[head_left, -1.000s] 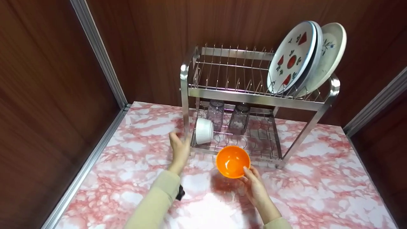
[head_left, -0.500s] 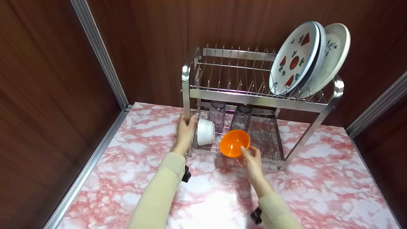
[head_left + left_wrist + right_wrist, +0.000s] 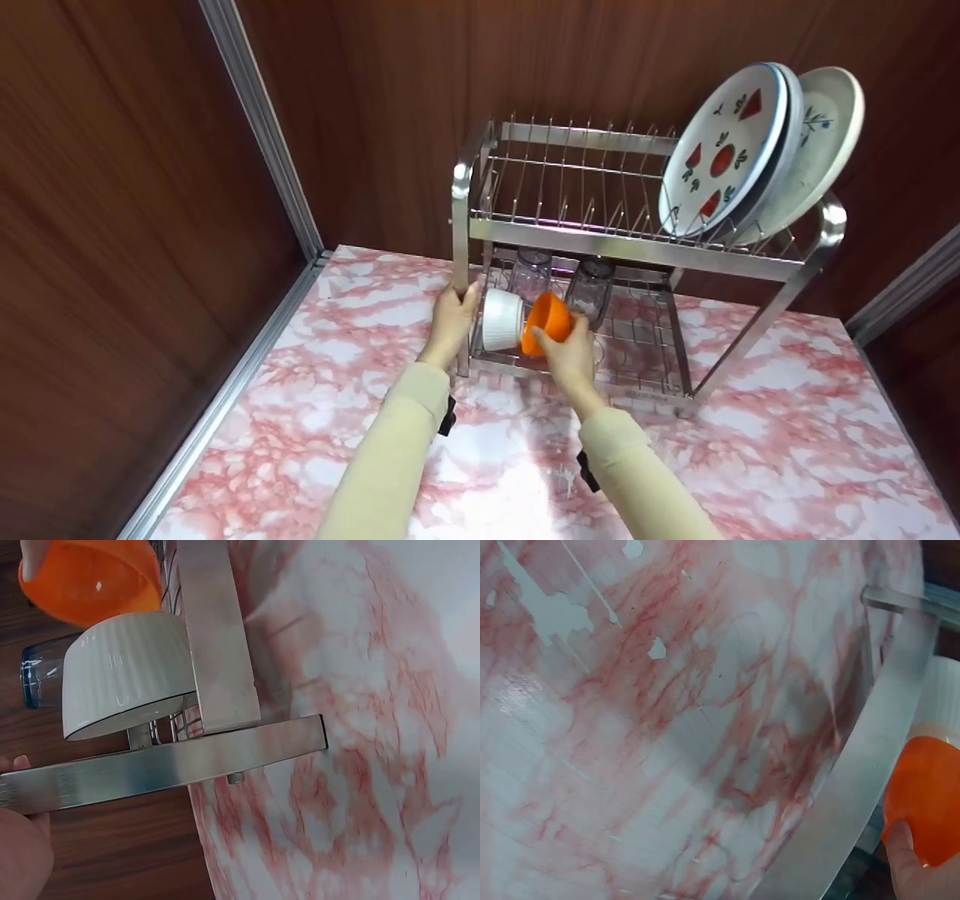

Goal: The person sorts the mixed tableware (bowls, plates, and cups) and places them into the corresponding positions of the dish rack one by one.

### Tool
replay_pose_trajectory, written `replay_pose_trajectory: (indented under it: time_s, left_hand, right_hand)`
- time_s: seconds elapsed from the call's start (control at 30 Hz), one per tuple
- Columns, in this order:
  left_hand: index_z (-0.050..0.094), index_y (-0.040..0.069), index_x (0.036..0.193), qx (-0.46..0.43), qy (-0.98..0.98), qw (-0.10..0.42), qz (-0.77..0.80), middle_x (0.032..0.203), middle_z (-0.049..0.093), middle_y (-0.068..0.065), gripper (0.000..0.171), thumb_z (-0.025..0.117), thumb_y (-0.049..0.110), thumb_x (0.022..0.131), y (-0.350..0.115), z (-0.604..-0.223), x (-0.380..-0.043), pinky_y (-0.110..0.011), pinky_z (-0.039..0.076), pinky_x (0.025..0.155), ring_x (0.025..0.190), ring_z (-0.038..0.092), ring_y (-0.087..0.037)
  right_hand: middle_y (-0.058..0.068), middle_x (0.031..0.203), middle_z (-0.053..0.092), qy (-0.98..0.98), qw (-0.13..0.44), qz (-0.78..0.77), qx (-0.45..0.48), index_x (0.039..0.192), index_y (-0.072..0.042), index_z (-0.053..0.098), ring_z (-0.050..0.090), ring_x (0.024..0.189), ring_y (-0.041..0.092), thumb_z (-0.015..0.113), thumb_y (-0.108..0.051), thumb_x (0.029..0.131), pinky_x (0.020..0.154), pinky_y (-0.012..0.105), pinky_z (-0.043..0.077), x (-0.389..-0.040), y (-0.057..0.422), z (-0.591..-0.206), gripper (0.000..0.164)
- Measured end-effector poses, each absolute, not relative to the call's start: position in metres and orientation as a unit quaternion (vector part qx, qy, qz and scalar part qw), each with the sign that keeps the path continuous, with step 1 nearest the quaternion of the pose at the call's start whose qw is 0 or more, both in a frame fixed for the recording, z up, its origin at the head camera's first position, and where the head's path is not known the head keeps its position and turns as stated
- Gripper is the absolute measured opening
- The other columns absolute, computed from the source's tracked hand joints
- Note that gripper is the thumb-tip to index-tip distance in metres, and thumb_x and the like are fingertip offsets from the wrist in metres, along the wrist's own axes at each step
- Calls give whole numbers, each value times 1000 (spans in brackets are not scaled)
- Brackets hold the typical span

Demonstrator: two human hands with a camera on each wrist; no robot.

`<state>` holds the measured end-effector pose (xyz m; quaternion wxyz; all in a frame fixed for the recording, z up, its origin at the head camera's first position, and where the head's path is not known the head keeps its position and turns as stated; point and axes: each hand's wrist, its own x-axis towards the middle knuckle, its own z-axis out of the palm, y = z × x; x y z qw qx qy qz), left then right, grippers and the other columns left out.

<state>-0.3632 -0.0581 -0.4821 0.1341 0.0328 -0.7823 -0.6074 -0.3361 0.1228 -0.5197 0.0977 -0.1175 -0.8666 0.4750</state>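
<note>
My right hand grips an orange bowl by its rim, the bowl tilted on its side over the lower shelf. Its opening faces a white ribbed bowl, which stands on its side at the shelf's left end. In the left wrist view the orange bowl comes right up to the base of the white bowl. With fingers curled round it, my left hand holds the front left post of the metal dish rack. The right wrist view shows my thumb against the orange bowl.
Two clear glasses stand upside down behind the bowls on the lower shelf. Several plates lean at the right of the rack's upper tier. Brown wood-grain panels enclose the marbled tabletop.
My left hand has reached the rack's left post and taken hold of it. My right hand has carried the orange bowl up into the lower shelf and turned it toward the white bowl.
</note>
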Motion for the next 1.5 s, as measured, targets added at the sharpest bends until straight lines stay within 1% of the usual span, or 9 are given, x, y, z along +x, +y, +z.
replay_pose_trajectory:
  time_s: [0.13,0.3,0.53,0.63,0.83,1.17,1.23,1.33,1.5]
  left_hand:
    - [54,8,82,34,-780,133,-611,61,40,4,20,51,27,87,-58,-483,-363,-22,39,56,59,41,-11]
    - [52,8,77,36,-782,134,-607,62,41,4,21,51,27,87,-58,-484,-363,-22,40,59,61,41,-12]
    - [54,6,83,38,-785,135,-603,63,41,3,21,51,27,87,-58,-483,-363,-23,39,59,61,41,-12]
    - [53,6,82,33,-780,135,-611,63,42,3,20,51,26,87,-58,-484,-364,-22,40,60,62,41,-12]
    - [53,7,78,30,-778,138,-612,63,42,3,19,50,24,87,-58,-485,-364,-23,40,60,62,42,-11]
    - [54,5,81,27,-781,144,-607,63,42,3,21,51,24,87,-57,-484,-366,-22,40,60,62,42,-11]
    - [54,5,81,25,-779,143,-610,62,41,3,20,51,24,87,-57,-484,-366,-22,39,59,62,41,-11]
    - [53,5,81,28,-779,143,-609,62,40,3,20,51,24,87,-57,-484,-365,-22,39,59,61,41,-11]
    - [55,4,80,31,-786,153,-598,61,39,4,20,51,22,86,-58,-486,-366,-22,37,58,61,40,-12]
  right_hand:
    - [17,107,44,-895,96,423,-109,128,-17,32,51,95,32,68,-46,68,82,43,44,-338,111,-524,76]
    - [19,108,42,-917,90,377,-92,134,-21,28,51,94,36,68,-47,68,81,45,44,-339,102,-530,81]
    - [21,110,40,-937,91,327,-83,134,-22,28,57,84,38,66,-50,68,70,46,47,-344,92,-532,81]
    - [22,111,38,-940,82,320,-80,135,-23,26,58,85,39,66,-50,69,70,47,47,-346,90,-533,82]
    - [24,116,36,-946,78,307,-66,136,-21,23,57,88,40,67,-47,69,69,48,48,-349,87,-536,84]
    - [22,112,36,-951,105,285,-53,133,-23,26,58,82,38,70,-43,67,65,47,49,-353,83,-540,82]
    - [23,112,36,-952,107,283,-50,133,-22,26,58,83,39,70,-42,67,65,47,49,-353,83,-541,82]
    - [24,113,37,-953,106,282,-44,134,-21,24,57,85,39,70,-41,68,67,48,49,-352,82,-542,83]
    - [24,113,37,-952,97,288,-33,136,-20,22,55,91,39,70,-40,69,74,49,47,-350,82,-545,85]
